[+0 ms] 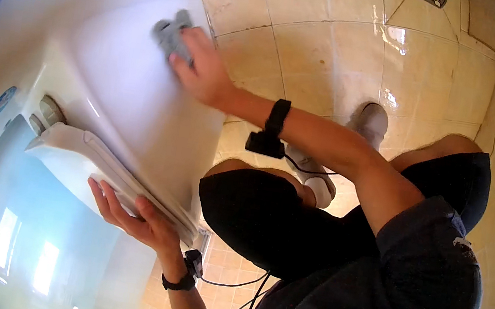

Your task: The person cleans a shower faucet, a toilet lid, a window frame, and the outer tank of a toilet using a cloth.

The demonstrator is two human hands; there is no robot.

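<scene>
A person's dark sleeve (432, 246) and bent knees in dark shorts (257, 220) fill the lower right of the frame, above a glossy beige tiled floor (340, 47). The left hand (135, 218), palm up with its fingers (102, 195) loosely spread, props the edge of a raised white toilet seat (123, 174); a black wristband (178, 283) with a cable circles that wrist. Below the seat, the white bowl (48, 246) shows pale blue, its contents not discernible. The right hand (205, 71) presses a grey cloth (171, 33) flat against the white lid (135, 93), fingers together over the cloth, which bunches out beyond the fingertips. A 2nd black band (277, 117) sits on the right wrist.
</scene>
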